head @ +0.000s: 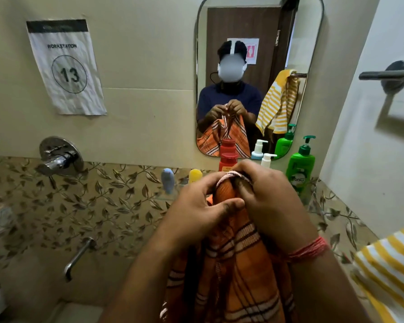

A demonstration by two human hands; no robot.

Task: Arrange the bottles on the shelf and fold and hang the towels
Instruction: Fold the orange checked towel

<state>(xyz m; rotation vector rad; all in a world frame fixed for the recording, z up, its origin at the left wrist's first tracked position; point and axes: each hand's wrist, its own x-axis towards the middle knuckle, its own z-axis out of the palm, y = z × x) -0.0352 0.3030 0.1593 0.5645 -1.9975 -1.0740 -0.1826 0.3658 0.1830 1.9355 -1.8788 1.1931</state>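
Observation:
An orange striped towel (238, 271) hangs down in front of me, bunched at its top edge. My left hand (196, 206) pinches that top edge with thumb and fingers. My right hand (268, 197) grips the same edge right beside it. Behind my hands a glass shelf (166, 196) under the mirror carries a pale blue bottle (168, 180), a yellow bottle (195, 175), a red jar (228, 161), a white pump bottle (267, 159) and a green pump bottle (301, 166). A yellow-and-white striped towel (390, 269) hangs at the right edge.
A mirror (259, 43) is straight ahead on the wall. A metal towel bar (387, 75) sticks out from the right wall. A tap mixer (58, 157) and a spout (78, 257) are on the left wall. A paper sign (65, 66) reads workstation 13.

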